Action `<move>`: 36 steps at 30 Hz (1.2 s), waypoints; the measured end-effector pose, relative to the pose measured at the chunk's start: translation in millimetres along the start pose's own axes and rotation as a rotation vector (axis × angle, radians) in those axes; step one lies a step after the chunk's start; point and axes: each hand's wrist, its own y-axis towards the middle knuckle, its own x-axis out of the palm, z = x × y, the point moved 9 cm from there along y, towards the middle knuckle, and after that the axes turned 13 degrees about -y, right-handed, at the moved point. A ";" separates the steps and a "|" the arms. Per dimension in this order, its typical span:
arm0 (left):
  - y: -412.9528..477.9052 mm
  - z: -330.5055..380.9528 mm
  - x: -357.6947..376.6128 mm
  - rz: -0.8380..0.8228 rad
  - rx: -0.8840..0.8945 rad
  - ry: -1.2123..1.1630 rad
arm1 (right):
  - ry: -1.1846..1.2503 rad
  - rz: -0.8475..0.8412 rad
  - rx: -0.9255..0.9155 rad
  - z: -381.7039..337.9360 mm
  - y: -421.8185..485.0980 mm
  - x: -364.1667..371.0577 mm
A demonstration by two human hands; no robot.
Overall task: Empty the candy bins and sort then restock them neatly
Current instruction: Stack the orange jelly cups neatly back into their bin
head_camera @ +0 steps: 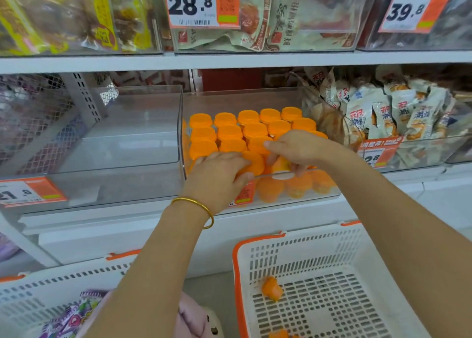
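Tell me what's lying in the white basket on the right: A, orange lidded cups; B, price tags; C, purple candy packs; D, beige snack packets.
A: an orange cup lies on the slotted floor of the right basket, and another shows at the picture's bottom edge; the purple candy packs sit in the left basket.
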 end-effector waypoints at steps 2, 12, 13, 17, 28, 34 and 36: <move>-0.1 -2.4 -4.3 0.036 -0.023 -0.040 | 0.079 0.084 -0.088 -1.0 -4.6 -2.9; -2.6 5.9 5.2 -0.019 -0.031 -0.021 | 0.140 0.326 -0.257 3.8 -44.8 10.0; -2.4 4.7 4.5 -0.015 -0.039 -0.039 | 0.134 0.333 -0.239 7.1 -45.5 10.6; -2.7 4.6 2.5 -0.010 -0.047 -0.063 | 0.034 0.355 -0.229 12.1 -47.7 15.7; -12.0 38.8 -27.0 0.395 0.091 -0.139 | 0.779 0.535 -0.286 45.4 -76.1 3.3; -19.6 88.8 72.0 -0.016 0.196 -0.207 | 1.069 0.355 0.125 119.7 -91.6 105.8; -25.0 81.9 141.9 -0.325 0.117 -0.074 | 0.993 0.159 0.324 148.2 -85.4 174.5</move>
